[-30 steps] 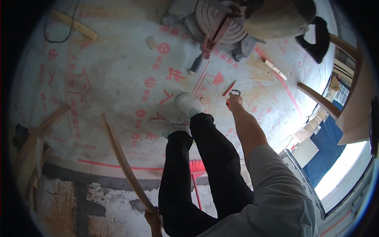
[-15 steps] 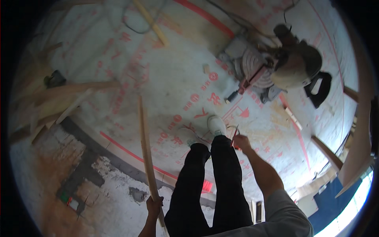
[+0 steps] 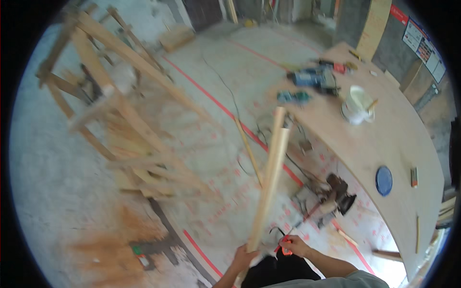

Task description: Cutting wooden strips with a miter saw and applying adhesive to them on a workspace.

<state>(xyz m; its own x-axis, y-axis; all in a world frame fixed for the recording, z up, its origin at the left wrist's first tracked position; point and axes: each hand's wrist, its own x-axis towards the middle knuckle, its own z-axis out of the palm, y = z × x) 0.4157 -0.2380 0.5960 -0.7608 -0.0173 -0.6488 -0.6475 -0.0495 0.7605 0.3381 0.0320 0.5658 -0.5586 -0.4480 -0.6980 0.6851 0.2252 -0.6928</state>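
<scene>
Gripping pale timber strips (image 3: 269,192), apparently two laid side by side, the left hand (image 3: 245,258) has its fingers wrapped about their lower part; the strips rise at a slant in front of the person, above the floor. The right hand (image 3: 297,246), near the strips' lower end, is closed on a small orange tape measure (image 3: 287,250), with a slim red stick (image 3: 284,238) at the fingers.

Beyond the hands, a mitre saw (image 3: 327,200) stands on floor sheeting (image 3: 221,225), which is pale, printed in red and crossed by red stripes. A loose batten (image 3: 248,151) lies on it, near a dark cable (image 3: 224,79).

To the right, a broad wooden worktop (image 3: 384,139) carries a blue power tool (image 3: 309,78), a white bucket (image 3: 354,106) and a round blue lid (image 3: 384,181). A printed chart (image 3: 424,50) is fixed to the grey wall (image 3: 349,29) behind.

To the left stands a timber frame (image 3: 88,53), its outlines blurred. The surface below it is bare and rough, with an orange-brown stain (image 3: 103,245) and dark grey patches. At the far side, a dark door (image 3: 204,13) is noted.
</scene>
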